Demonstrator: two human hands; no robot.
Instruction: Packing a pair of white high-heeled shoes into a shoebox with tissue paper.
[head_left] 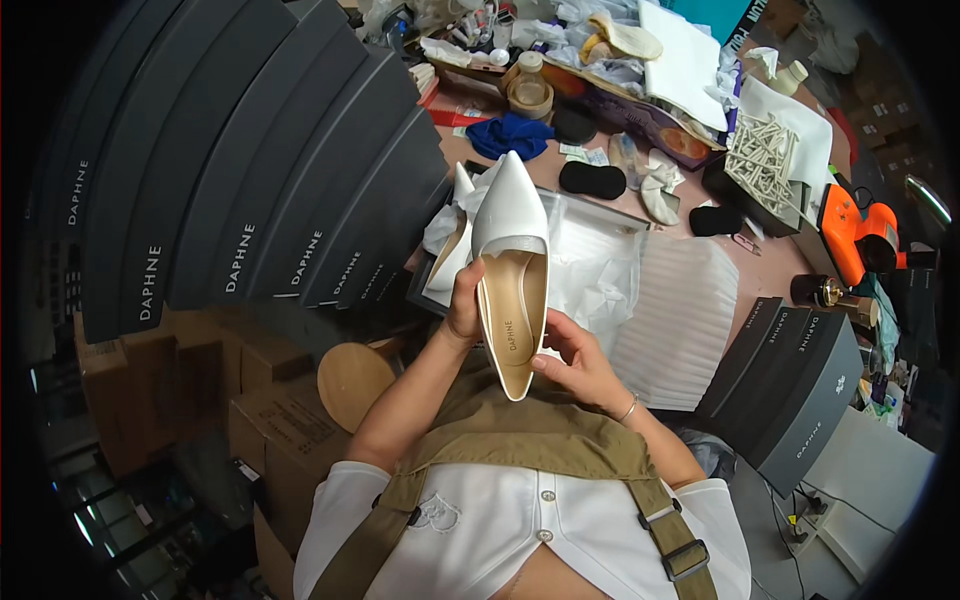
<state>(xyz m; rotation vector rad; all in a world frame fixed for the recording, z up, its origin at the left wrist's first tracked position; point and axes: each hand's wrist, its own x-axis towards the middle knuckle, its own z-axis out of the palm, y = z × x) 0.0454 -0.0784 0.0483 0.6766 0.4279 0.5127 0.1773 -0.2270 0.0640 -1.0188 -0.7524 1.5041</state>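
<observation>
A white pointed-toe shoe with a tan insole is held up in front of me, toe pointing away. My left hand grips its left side near the middle. At the heel end, my right hand closes on the right side, thumb at the rim. Behind it, a second white shoe lies in an open shoe box lined with white tissue paper. The shoe in my hands partly hides that second shoe.
Tall stacks of dark shoe boxes rise at the left. More dark boxes stand at the right, near white foam sheeting. On the pink table are a blue cloth, a box of white sticks and an orange heat gun.
</observation>
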